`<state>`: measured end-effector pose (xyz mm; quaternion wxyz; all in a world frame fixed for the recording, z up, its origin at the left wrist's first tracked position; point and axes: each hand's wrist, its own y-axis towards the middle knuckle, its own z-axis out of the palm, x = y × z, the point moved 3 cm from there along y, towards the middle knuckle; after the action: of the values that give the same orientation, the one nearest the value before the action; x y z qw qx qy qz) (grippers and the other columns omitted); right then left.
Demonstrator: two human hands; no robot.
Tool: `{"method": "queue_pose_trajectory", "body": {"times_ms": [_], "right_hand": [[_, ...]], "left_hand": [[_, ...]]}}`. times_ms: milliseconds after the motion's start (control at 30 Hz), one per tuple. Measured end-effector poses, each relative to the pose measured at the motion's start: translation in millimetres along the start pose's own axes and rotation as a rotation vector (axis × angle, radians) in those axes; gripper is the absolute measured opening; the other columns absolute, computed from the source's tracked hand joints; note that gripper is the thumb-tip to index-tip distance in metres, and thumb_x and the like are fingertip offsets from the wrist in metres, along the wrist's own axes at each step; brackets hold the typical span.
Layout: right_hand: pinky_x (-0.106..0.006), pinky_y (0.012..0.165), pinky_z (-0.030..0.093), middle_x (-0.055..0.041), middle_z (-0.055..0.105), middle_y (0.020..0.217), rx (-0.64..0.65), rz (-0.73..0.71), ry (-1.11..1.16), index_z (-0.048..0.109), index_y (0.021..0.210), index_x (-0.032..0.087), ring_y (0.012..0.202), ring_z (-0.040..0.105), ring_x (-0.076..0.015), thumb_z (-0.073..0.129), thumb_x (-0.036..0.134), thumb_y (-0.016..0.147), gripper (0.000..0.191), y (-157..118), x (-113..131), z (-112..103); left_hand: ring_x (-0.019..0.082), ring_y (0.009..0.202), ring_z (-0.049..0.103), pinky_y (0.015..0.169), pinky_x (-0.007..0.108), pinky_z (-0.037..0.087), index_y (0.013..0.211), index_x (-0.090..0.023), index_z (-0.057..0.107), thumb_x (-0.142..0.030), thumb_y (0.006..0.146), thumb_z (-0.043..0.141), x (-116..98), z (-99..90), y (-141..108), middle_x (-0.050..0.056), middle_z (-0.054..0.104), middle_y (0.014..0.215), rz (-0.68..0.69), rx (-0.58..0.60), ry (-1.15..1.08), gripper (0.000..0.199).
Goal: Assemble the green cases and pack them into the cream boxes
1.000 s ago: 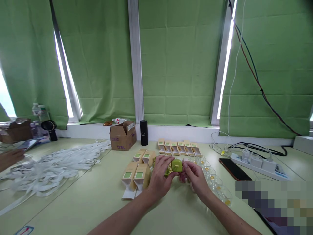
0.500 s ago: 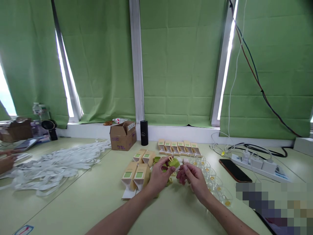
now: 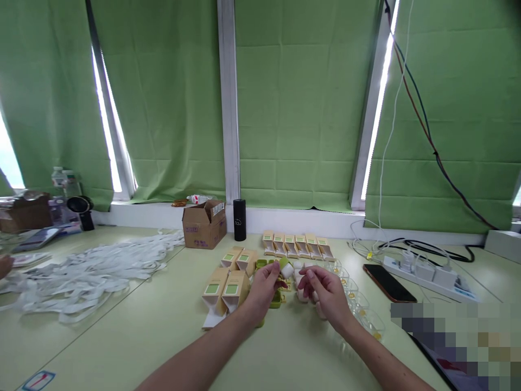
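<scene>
We've got a small rounded green-and-white piece (image 3: 286, 267) pinched in our left hand (image 3: 264, 289), parts seemingly together. Our right hand (image 3: 324, 292) is half-curled, can't tell if gripping anything. Loose white rounded pieces (image 3: 302, 296) at five o'clock, green square plastic pieces (image 3: 275, 299) at seven: plenty looks left.

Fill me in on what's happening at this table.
The left hand pinches a small green-and-white piece. The right hand is near it, fingers curled; whether it holds anything is unclear. White pieces lie by the right hand, with clear cups beyond; paper boxes stand beside the left.
</scene>
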<state>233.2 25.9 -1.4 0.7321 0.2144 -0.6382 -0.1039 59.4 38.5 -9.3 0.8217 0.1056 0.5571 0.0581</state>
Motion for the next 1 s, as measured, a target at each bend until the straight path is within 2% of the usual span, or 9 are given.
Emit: {"method": "queue_pose_trajectory", "body": {"times_ms": [167, 267, 400, 467, 600, 767, 1000], "right_hand": [[-0.029, 0.054, 0.05, -0.0051, 0.073, 0.069, -0.109, -0.091, -0.188, 0.076, 0.091, 0.018, 0.058, 0.061, -0.0172, 0.073, 0.065, 0.087, 0.047, 12.1, 28.2, -25.2], [-0.03, 0.057, 0.05, -0.0044, 0.072, 0.069, -0.089, -0.106, -0.389, 0.076, 0.087, 0.019, 0.062, 0.063, -0.019, 0.073, 0.056, 0.088, 0.037, 15.2, 46.5, -42.6], [-0.031, 0.059, 0.046, -0.0027, 0.074, 0.075, 0.064, -0.104, -0.799, 0.078, 0.086, 0.025, 0.065, 0.064, -0.0204, 0.067, 0.036, 0.091, 0.016, 3.7, 60.5, -66.4], [-0.033, 0.06, 0.047, -0.0023, 0.075, 0.078, 0.093, -0.114, -0.994, 0.079, 0.085, 0.028, 0.067, 0.065, -0.0219, 0.068, 0.03, 0.089, 0.012, -8.8, 62.0, -80.4], [-0.036, 0.067, 0.05, -0.0061, 0.076, 0.088, 0.191, -0.192, -1.21, 0.078, 0.087, 0.029, 0.08, 0.069, -0.0266, 0.068, 0.022, 0.087, 0.012, -39.4, 56.4, -99.9], [-0.04, 0.074, 0.052, -0.0073, 0.075, 0.093, 0.249, -0.237, -1.356, 0.08, 0.087, 0.03, 0.09, 0.066, -0.0302, 0.075, 0.015, 0.08, 0.018, -67.1, 44.0, -103.4], [-0.042, 0.077, 0.052, -0.0082, 0.071, 0.096, 0.278, -0.256, -1.424, 0.076, 0.078, 0.027, 0.092, 0.063, -0.0293, 0.069, 0.011, 0.081, 0.018, -72.1, 31.9, -94.4]], "left_hand": [[0.012, 0.07, 0.057, 0.064, 0.023, 0.05, 0.077, -0.015, 0.07, -0.072, 0.065, 0.087, 4.5, -4.8, 3.2, 0.003, 0.066, 0.077, -0.045, -0.075, -0.123, 0.061], [0.014, 0.072, 0.06, 0.066, 0.024, 0.051, 0.078, -0.015, 0.07, -0.071, 0.064, 0.088, 1.7, -5.3, 3.3, 0.004, 0.068, 0.08, -0.036, -0.095, -0.141, 0.06], [0.016, 0.078, 0.064, 0.068, 0.026, 0.052, 0.084, -0.015, 0.071, -0.071, 0.068, 0.085, -3.1, -4.4, 1.9, 0.007, 0.072, 0.087, -0.042, -0.096, -0.13, 0.06], [0.017, 0.08, 0.065, 0.069, 0.027, 0.052, 0.087, -0.015, 0.071, -0.072, 0.069, 0.084, -4.0, -4.3, 1.6, 0.007, 0.072, 0.089, -0.047, -0.095, -0.128, 0.061], [0.016, 0.079, 0.065, 0.068, 0.027, 0.051, 0.088, -0.014, 0.071, -0.073, 0.07, 0.083, -2.4, -5.6, 3.6, 0.007, 0.072, 0.089, -0.032, -0.112, -0.125, 0.062], [0.016, 0.079, 0.066, 0.067, 0.026, 0.05, 0.089, -0.013, 0.071, -0.072, 0.068, 0.084, -1.0, -6.9, 6.0, 0.007, 0.072, 0.086, -0.025, -0.118, -0.139, 0.064], [0.017, 0.081, 0.067, 0.068, 0.026, 0.051, 0.088, -0.014, 0.071, -0.071, 0.069, 0.084, -5.1, -5.7, 3.1, 0.006, 0.072, 0.087, -0.017, -0.111, -0.133, 0.061]]}}
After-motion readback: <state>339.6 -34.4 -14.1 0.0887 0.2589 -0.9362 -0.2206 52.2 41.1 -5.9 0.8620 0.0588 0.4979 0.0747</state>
